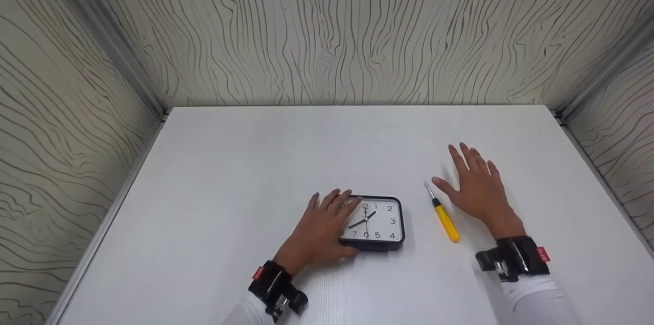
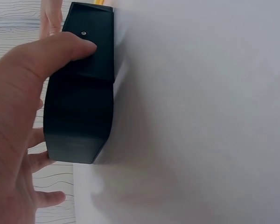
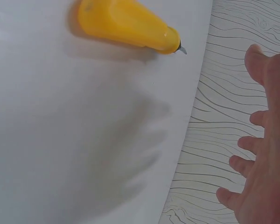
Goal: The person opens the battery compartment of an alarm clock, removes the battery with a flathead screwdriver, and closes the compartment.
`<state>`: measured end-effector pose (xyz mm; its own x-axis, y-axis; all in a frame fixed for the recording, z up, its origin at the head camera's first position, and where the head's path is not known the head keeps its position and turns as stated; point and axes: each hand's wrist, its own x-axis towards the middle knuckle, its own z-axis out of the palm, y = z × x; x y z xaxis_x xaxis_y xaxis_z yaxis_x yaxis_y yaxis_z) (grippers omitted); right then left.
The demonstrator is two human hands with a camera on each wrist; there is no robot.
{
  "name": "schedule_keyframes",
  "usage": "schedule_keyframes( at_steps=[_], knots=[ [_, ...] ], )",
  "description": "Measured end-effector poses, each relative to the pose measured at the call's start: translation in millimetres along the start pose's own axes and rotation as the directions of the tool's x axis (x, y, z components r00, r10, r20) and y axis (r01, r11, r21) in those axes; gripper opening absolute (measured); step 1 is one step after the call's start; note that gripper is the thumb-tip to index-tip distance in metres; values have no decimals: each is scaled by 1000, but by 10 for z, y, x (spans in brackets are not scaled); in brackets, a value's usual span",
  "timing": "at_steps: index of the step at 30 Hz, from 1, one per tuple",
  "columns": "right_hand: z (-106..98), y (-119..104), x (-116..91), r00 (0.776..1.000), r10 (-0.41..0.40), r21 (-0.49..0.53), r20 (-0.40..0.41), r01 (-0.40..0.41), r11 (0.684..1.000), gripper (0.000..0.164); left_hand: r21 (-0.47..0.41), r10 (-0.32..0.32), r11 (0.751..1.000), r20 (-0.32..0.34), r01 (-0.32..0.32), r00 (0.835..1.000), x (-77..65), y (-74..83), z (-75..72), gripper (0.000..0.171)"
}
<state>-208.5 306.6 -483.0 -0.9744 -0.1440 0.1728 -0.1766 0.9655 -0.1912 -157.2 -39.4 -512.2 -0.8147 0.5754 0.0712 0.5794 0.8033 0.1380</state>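
A rectangular clock with a black case and a white dial (image 1: 380, 223) lies face up on the white table. My left hand (image 1: 319, 235) grips its left part, thumb on the lower side and fingers spread over the dial toward the upper edge, hiding some numerals. The left wrist view shows the thumb (image 2: 77, 46) pressed on the dark case (image 2: 79, 102) near a small screw. To the right lies a screwdriver (image 1: 446, 223) with a yellow handle, its metal shaft pointing away from me. My right hand (image 1: 477, 192) hovers just right of it, fingers spread, holding nothing.
The white tabletop (image 1: 255, 151) ends at a back wall (image 1: 327, 33) with a wood-grain pattern. Similar panels stand left and right, with grey metal posts (image 1: 102, 28) at the corners. Black camera straps (image 1: 521, 258) sit on both wrists.
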Motion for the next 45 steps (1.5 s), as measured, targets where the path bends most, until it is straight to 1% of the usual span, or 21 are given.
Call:
schedule_keyframes(
  at_steps=[5,11,19,24,30,33,39,45],
  knots=[
    [20,-10,-14,1000,0,1,5,0,1000,83,-25,-7,1000,-1,7,1000,1,6,-2,101],
    [20,-44,-7,999,6,2,34,-6,1000,84,-70,-19,997,9,20,1000,13,19,23,107],
    [27,-57,-20,1000,6,1,8,-6,1000,84,-102,-33,994,40,37,999,31,30,-22,109],
    [44,-59,-27,1000,1,2,-5,-1,1000,84,-113,-25,993,35,29,999,54,30,-30,110],
    [61,-87,-12,1000,2,14,13,-3,1000,85,-145,-31,989,46,37,998,60,35,-14,110],
    [52,-91,-4,1000,4,20,11,-4,1000,85,-141,-26,989,42,32,999,74,35,-12,109],
    [32,-68,0,1000,19,18,7,-19,1000,86,-113,9,994,26,-6,1000,99,39,-9,110],
    [45,-64,23,1000,14,14,-2,-14,1000,86,-110,-7,994,35,11,999,87,29,-22,112]
  ],
)
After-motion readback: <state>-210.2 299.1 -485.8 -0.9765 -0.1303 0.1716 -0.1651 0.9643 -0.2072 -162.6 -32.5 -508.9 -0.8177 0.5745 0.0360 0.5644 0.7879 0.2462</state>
